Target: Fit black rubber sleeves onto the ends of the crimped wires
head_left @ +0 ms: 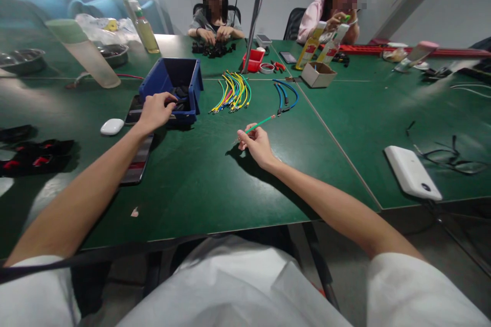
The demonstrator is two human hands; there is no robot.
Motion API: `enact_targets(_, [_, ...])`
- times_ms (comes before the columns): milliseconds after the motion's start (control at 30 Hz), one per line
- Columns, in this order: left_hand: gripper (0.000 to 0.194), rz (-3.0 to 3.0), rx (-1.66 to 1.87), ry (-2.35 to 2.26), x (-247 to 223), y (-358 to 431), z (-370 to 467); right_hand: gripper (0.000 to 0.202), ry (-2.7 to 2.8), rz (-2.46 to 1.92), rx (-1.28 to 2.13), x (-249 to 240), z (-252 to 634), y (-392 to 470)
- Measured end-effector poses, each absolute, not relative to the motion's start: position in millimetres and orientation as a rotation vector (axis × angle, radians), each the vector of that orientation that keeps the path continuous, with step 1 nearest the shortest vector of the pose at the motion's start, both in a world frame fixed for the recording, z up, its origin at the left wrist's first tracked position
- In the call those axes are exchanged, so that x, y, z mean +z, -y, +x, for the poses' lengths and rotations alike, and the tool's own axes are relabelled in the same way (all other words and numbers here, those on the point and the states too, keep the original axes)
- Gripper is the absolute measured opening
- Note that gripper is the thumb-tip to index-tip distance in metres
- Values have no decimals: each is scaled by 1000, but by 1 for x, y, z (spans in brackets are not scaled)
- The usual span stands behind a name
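Note:
My left hand (155,111) reaches over the front wall of a blue plastic bin (153,79). Its thumb and fingertips close on a small black piece (179,101), whose exact kind I cannot make out. More dark pieces lie inside the bin. Over the middle of the table, my right hand (258,144) pinches a green wire (261,122) near its lower end. The wire's bare copper tip points up and to the right. Beyond it lie a bundle of yellow and green wires (235,91) with ring terminals and several blue wires (288,93) with dark ends.
A phone (138,163) and a white case (112,126) lie left of the bin. On the right are a white power bank (412,171) and eyeglasses (456,158). A metal pole (256,15), a red box (253,61) and a cardboard box (318,75) stand farther back. Two people sit opposite.

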State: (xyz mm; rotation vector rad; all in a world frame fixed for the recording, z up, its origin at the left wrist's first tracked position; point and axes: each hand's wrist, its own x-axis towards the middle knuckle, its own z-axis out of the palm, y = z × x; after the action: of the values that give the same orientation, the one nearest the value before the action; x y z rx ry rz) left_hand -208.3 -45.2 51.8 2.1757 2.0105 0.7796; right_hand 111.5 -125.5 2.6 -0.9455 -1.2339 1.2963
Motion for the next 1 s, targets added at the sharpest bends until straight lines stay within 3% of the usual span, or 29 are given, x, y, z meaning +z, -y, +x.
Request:
enact_targets(267, [32,2042,1051,-2083,55,61,-190,40,1289,-860,1307,-1,114,125])
enact_targets(567, [30,2074,1464,-1865,67,100,-144,46,1227,-914,1306,4,114,126])
enact_targets(1000, [21,2132,1251,-1706,44,137,-83,46,1166,-899,1307,3,115,124])
